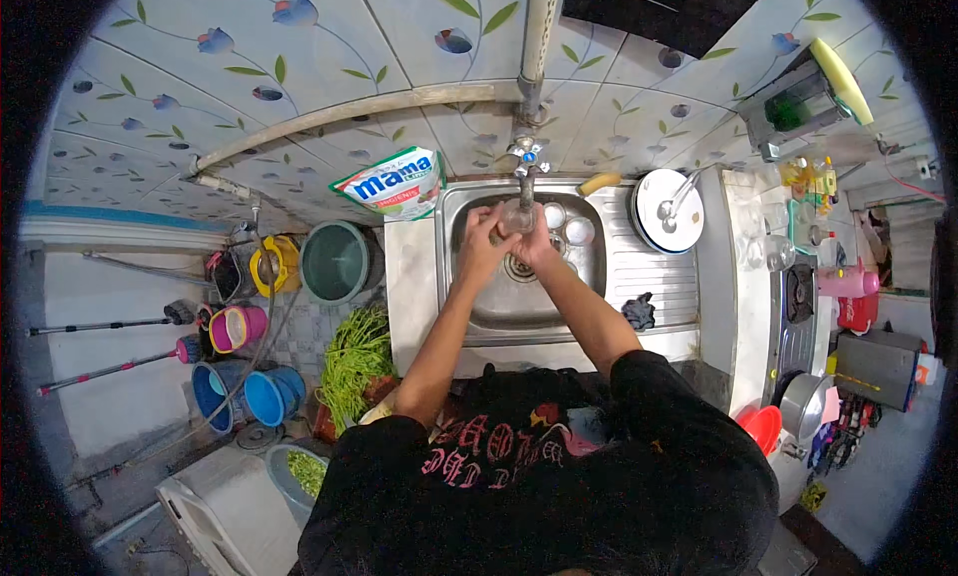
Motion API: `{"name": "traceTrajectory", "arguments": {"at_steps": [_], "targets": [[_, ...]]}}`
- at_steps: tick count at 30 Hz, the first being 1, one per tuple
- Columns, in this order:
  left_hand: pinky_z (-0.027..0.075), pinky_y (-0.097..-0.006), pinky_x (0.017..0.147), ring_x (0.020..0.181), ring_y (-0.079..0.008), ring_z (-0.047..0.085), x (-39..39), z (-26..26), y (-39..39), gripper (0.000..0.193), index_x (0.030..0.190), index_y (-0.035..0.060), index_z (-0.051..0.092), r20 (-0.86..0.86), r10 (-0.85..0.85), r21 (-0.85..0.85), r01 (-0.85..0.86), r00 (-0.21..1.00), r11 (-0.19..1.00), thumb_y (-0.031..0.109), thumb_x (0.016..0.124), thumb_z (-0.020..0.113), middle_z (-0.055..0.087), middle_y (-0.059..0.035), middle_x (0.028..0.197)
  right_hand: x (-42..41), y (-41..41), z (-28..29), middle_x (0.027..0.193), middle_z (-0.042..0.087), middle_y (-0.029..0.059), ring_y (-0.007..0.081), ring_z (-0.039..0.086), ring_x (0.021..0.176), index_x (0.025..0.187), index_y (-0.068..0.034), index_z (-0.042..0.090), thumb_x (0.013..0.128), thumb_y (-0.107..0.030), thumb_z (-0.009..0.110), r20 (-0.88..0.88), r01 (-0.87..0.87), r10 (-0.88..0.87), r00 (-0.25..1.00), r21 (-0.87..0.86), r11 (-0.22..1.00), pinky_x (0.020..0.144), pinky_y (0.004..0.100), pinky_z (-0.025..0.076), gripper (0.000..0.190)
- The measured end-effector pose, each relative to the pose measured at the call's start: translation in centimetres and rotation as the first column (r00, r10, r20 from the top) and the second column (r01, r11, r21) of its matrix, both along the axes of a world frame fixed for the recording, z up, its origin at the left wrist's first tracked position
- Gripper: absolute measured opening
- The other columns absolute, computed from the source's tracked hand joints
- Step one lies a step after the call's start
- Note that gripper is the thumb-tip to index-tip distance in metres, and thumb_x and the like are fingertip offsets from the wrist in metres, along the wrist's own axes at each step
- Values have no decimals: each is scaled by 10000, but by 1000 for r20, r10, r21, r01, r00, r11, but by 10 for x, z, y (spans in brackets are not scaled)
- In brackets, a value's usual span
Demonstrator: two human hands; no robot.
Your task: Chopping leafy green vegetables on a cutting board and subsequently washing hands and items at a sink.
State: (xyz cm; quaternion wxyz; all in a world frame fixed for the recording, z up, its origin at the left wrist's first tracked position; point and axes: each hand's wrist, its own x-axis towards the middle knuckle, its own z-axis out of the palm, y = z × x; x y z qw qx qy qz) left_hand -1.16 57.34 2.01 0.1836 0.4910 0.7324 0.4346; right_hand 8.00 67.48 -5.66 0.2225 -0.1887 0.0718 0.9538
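Both my hands hold a clear drinking glass [518,217] just under the tap [528,161], over the stainless steel sink basin [486,310]. My left hand [483,245] grips it from the left, fingers around the rim and side. My right hand [536,241] supports it from the right, partly hidden behind it. Several glasses, among them one glass [579,231], stand in the basin to the right of my hands. Whether water is running cannot be told.
A detergent pouch [397,185] leans on the wall at the left. On the drainboard [651,277] are stacked plates [687,232] with ladles and a dark crumpled cloth [638,311]; a yellow sponge [599,183] lies at the back edge. Buckets [274,398] and green vegetables [355,363] are at lower left.
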Motion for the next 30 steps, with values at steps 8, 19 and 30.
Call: {"name": "traceTrajectory", "arguments": {"at_steps": [8, 19, 30], "targets": [[444, -405, 929, 1079, -321, 533, 5, -18, 1, 704, 1288, 0, 545, 46, 61, 45, -63, 997, 997, 217, 682, 830, 508, -201, 1179, 4, -2, 6, 1038, 639, 131, 270, 647, 856, 1137, -20, 562, 902, -520, 494, 36, 59, -61, 997, 42, 997, 773, 375, 575, 556], [513, -360, 858, 1067, -253, 602, -3, -84, -16, 909, 1366, 27, 408, 452, 18, -57, 9, 892, 998, 204, 619, 894, 603, -153, 1176, 21, 1, 49, 1074, 631, 156, 249, 636, 987, 1198, 35, 515, 626, -207, 838, 489, -504, -458, 743, 858, 97, 870, 366, 509, 699], [522, -341, 871, 1047, -218, 621, 26, -43, -14, 802, 1311, 14, 476, 507, -184, 164, 115, 842, 980, 115, 622, 874, 653, -111, 1095, 61, -22, 88, 1179, 590, 185, 292, 588, 1112, 1295, 0, 428, 626, -320, 864, 466, -536, -450, 762, 843, -35, 974, 384, 454, 860]]}}
